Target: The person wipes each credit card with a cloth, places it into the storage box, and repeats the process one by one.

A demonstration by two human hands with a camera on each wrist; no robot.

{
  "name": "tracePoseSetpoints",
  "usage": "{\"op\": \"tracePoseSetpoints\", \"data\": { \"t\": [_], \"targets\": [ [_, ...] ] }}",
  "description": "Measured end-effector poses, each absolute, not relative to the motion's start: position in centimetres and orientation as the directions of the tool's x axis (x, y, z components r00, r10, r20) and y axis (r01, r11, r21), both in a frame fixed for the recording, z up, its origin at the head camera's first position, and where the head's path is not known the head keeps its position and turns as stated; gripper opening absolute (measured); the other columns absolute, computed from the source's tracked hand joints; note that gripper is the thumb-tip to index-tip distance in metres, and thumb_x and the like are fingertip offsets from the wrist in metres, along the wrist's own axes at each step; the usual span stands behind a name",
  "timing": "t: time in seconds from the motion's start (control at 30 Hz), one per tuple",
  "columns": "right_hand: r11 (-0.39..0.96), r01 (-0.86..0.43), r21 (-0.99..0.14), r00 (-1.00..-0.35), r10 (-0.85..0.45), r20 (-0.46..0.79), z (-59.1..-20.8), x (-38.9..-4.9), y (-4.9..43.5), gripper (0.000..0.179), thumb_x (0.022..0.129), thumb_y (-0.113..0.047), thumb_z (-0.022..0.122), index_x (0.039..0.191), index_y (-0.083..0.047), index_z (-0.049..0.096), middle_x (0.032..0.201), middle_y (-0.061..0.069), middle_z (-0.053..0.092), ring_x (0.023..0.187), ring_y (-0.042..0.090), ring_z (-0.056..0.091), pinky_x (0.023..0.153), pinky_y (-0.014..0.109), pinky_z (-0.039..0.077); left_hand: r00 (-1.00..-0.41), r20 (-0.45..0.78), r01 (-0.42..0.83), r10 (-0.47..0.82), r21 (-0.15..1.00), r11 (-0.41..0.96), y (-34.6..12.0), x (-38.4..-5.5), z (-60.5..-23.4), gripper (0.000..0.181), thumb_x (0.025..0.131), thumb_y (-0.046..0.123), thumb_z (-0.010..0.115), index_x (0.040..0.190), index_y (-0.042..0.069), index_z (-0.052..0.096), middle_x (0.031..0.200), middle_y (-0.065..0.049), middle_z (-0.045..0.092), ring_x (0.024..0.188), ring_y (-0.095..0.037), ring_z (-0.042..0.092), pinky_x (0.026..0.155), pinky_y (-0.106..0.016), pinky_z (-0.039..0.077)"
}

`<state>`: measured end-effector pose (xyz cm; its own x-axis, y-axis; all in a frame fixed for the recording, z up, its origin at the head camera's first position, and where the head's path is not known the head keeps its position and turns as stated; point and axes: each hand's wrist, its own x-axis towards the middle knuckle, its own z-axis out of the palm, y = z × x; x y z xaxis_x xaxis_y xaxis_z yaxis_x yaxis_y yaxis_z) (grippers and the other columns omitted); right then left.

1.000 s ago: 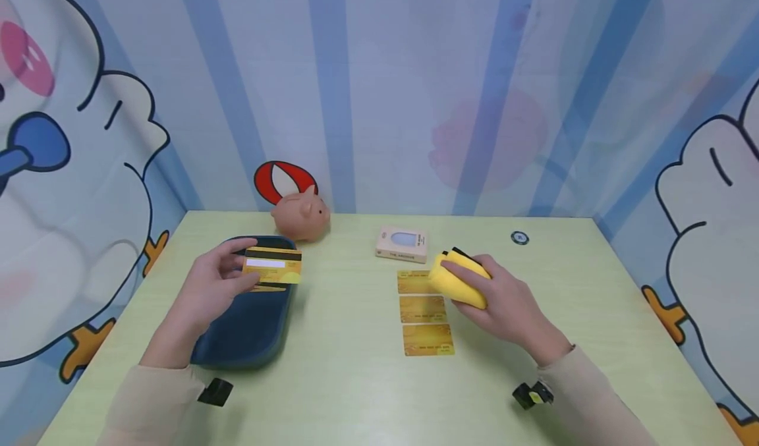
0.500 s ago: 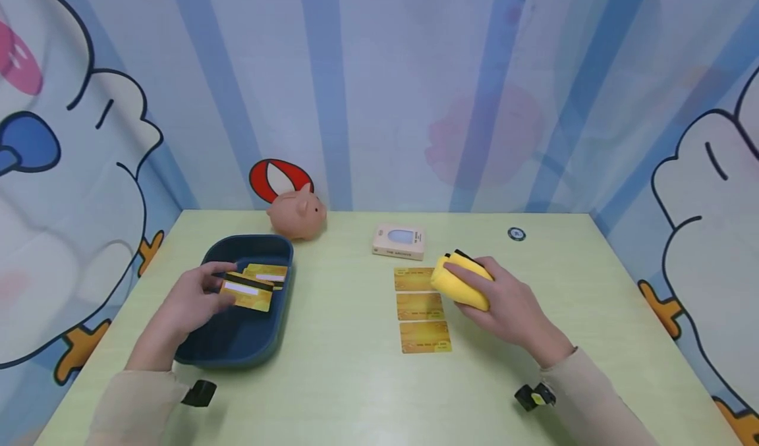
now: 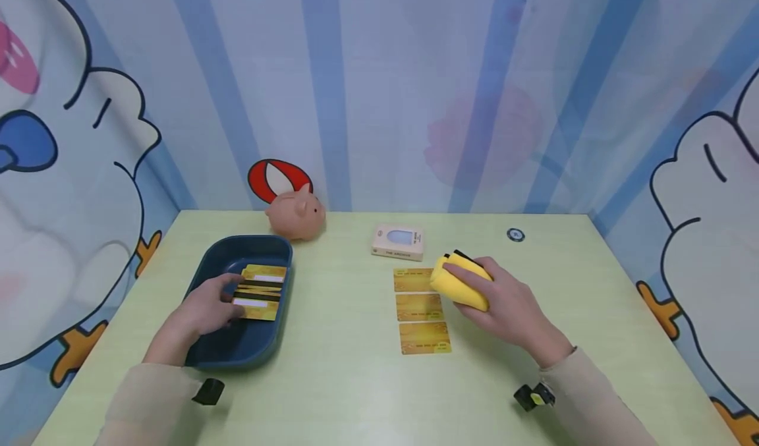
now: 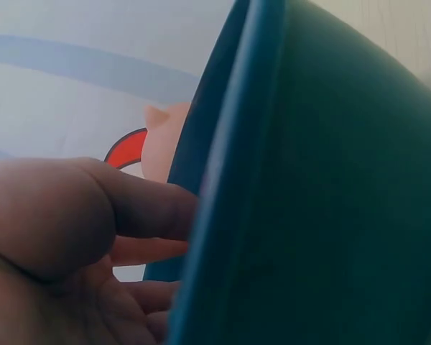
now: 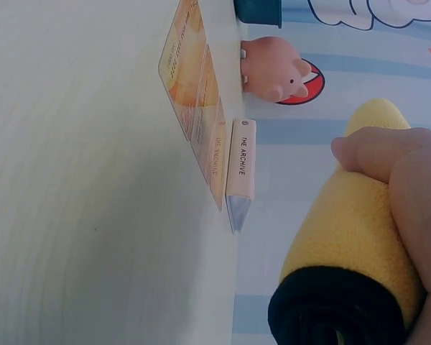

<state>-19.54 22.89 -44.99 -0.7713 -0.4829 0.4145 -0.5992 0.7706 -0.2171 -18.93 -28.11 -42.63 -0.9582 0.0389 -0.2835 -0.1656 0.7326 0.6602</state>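
Note:
My left hand reaches into a dark blue tray. Its thumb and fingers are at the left end of a gold bank card with a black stripe, which they appear to pinch low in the tray. Right behind that card lies another gold bank card. In the left wrist view the tray's wall hides my fingertips. Above the table, my right hand grips a rolled yellow cloth with black edging; the right wrist view shows the cloth's rolled black end.
Gold cards lie in a column, the front card nearest me; the cloth overlaps the back one. Behind them sits a small pale box. A pink piggy bank stands behind the tray, and a round chip lies at the back right.
My left hand has lowered its card into the tray, and the card has turned level beside the other card. My right hand keeps its grip on the cloth, almost still.

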Motion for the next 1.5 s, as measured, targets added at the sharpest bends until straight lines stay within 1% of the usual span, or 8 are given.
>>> {"op": "tracePoseSetpoints", "data": {
  "t": [0.3,0.73,0.83,1.03,1.1,1.2,1.33,1.5],
  "targets": [
    [0.769,-0.602,-0.215,-0.768,-0.483,0.421,-44.9,-19.5,22.8,0.068,0.088,-0.027,0.084,0.15,-0.032,0.058,0.125,0.014,0.059,0.085,0.02,0.059,0.063,0.035,0.053,-0.956,-0.291,-0.155,0.021,0.568,0.808,-27.8,-19.2,-42.1,0.066,0.097,0.009,0.068,0.152,-0.011,0.039,0.129,-0.037,0.062,0.111,-0.043,0.066,0.094,-0.055,0.053],
    [0.775,-0.597,-0.207,-0.771,-0.482,0.416,-44.9,-19.4,23.0,0.068,0.089,-0.027,0.084,0.151,-0.033,0.057,0.125,0.013,0.058,0.084,0.02,0.059,0.062,0.035,0.052,-0.956,-0.29,-0.14,0.033,0.555,0.82,-27.9,-18.8,-41.9,0.067,0.1,0.017,0.067,0.152,-0.013,0.038,0.132,-0.039,0.059,0.114,-0.046,0.064,0.093,-0.056,0.055],
    [0.775,-0.6,-0.2,-0.766,-0.482,0.426,-44.9,-19.4,23.1,0.069,0.088,-0.027,0.084,0.151,-0.033,0.057,0.125,0.013,0.058,0.083,0.02,0.059,0.061,0.036,0.052,-0.971,-0.235,-0.107,0.044,0.592,0.799,-27.5,-18.4,-41.6,0.064,0.102,0.019,0.066,0.152,-0.011,0.04,0.138,-0.039,0.056,0.118,-0.047,0.062,0.094,-0.055,0.057],
    [0.769,-0.609,-0.196,-0.756,-0.487,0.438,-44.9,-19.4,23.2,0.069,0.088,-0.027,0.084,0.151,-0.032,0.057,0.124,0.013,0.058,0.082,0.019,0.058,0.06,0.036,0.052,-0.999,0.013,0.032,0.032,0.692,0.721,-26.0,-17.6,-40.6,0.049,0.105,0.02,0.064,0.148,0.0,0.052,0.139,-0.029,0.061,0.12,-0.044,0.064,0.093,-0.054,0.058],
    [0.767,-0.612,-0.195,-0.753,-0.489,0.441,-44.9,-19.4,23.2,0.069,0.088,-0.027,0.084,0.151,-0.033,0.057,0.124,0.013,0.058,0.082,0.019,0.058,0.06,0.035,0.052,-0.996,0.084,0.078,0.027,0.7,0.71,-25.1,-17.2,-40.1,0.044,0.105,0.022,0.063,0.145,0.005,0.057,0.137,-0.023,0.066,0.118,-0.04,0.065,0.092,-0.051,0.058],
    [0.765,-0.613,-0.195,-0.752,-0.49,0.442,-44.9,-19.5,23.2,0.07,0.088,-0.027,0.085,0.151,-0.033,0.056,0.124,0.013,0.058,0.083,0.019,0.058,0.06,0.035,0.051,-0.988,0.148,0.139,0.044,0.729,0.67,-23.5,-16.7,-39.4,0.037,0.106,0.022,0.064,0.141,0.01,0.062,0.132,-0.017,0.07,0.114,-0.035,0.068,0.087,-0.04,0.059],
    [0.767,-0.612,-0.195,-0.753,-0.489,0.441,-44.9,-19.4,23.2,0.069,0.088,-0.028,0.085,0.151,-0.033,0.057,0.124,0.013,0.058,0.082,0.018,0.057,0.06,0.034,0.051,-0.98,0.178,0.198,0.094,0.772,0.604,-20.7,-16.2,-39.3,0.032,0.104,0.017,0.066,0.135,0.011,0.066,0.124,-0.011,0.074,0.108,-0.028,0.071,0.085,-0.032,0.06],
    [0.766,-0.612,-0.195,-0.753,-0.489,0.44,-44.8,-19.3,23.1,0.068,0.088,-0.028,0.085,0.15,-0.032,0.058,0.123,0.014,0.058,0.08,0.019,0.057,0.059,0.033,0.05,-0.974,0.157,0.221,0.16,0.804,0.552,-17.3,-15.8,-40.0,0.029,0.101,0.015,0.07,0.13,0.012,0.069,0.118,-0.007,0.076,0.104,-0.022,0.072,0.09,-0.038,0.06]
  ]
}}
